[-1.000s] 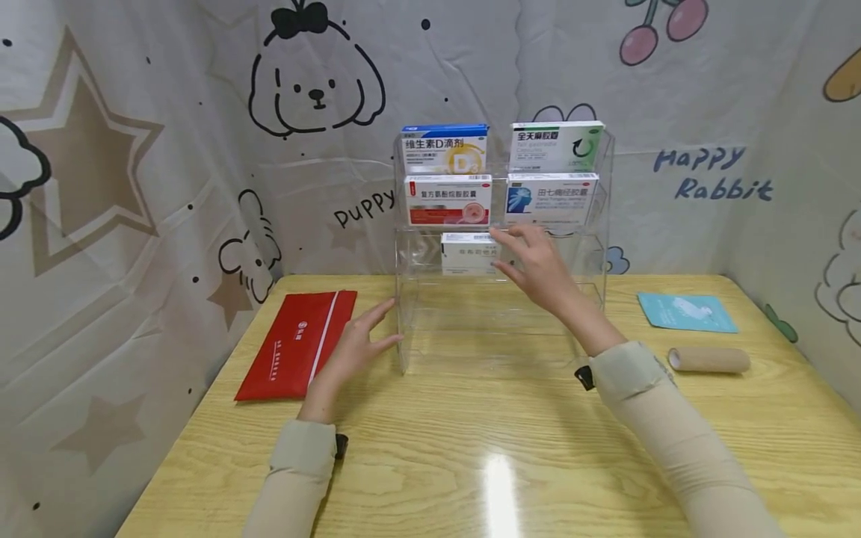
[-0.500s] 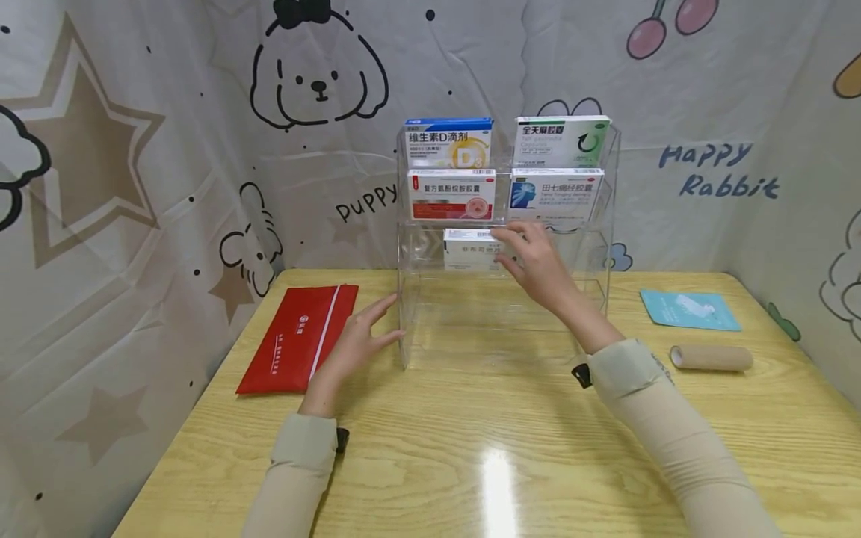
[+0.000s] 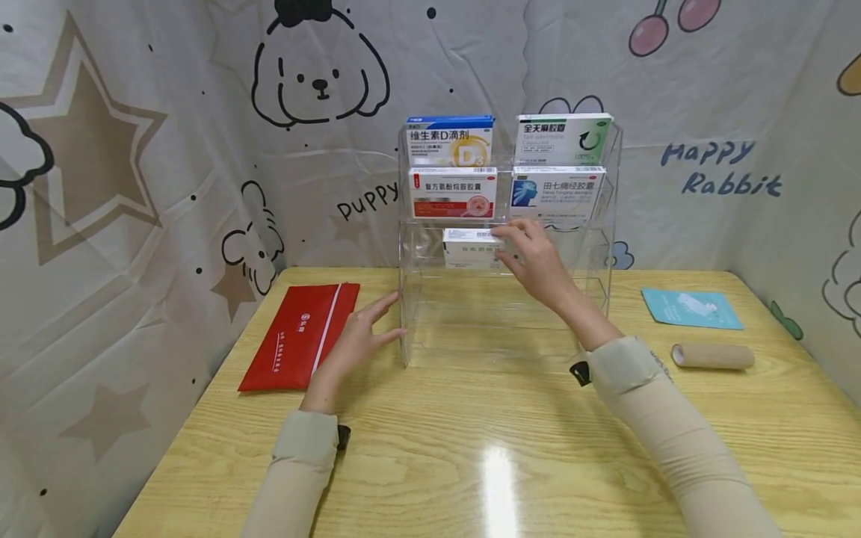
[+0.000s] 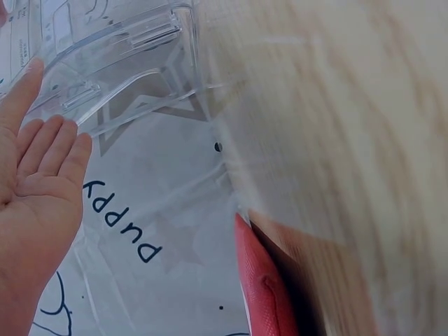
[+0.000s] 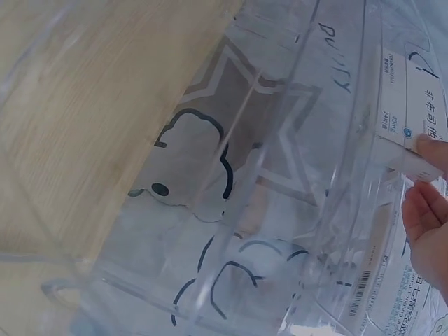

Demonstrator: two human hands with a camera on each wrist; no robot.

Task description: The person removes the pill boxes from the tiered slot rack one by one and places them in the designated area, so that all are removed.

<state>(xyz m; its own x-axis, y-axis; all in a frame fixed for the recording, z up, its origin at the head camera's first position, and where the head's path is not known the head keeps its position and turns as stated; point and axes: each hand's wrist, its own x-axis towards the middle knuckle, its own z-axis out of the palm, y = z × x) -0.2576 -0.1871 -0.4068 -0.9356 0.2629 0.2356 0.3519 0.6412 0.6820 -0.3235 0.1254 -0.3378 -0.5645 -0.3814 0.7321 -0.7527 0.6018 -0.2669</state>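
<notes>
A clear tiered display rack [image 3: 494, 317] stands on the table, with medicine boxes in its upper tiers. My right hand [image 3: 541, 269] pinches the right end of a small white medicine box [image 3: 467, 250] in the third tier, left of the middle. In the right wrist view, thumb and fingers of the right hand [image 5: 430, 217] are at the end of that white medicine box [image 5: 399, 98]. My left hand [image 3: 356, 344] has its fingers extended, fingertips right at the rack's left side. The left wrist view shows the left hand's [image 4: 42, 189] palm beside the clear panel.
Above are a blue-topped vitamin D box [image 3: 449, 142], a green-and-white box [image 3: 563, 140], a red-and-white box [image 3: 454, 196] and a white-and-blue box [image 3: 558, 194]. A red pouch [image 3: 296, 336] lies left; a turquoise packet [image 3: 693, 308] and cardboard tube [image 3: 713, 356] lie right.
The head view has tilted slightly, so everything sits a little higher in it. Both hands and the white medicine box stay practically in place at the rack.
</notes>
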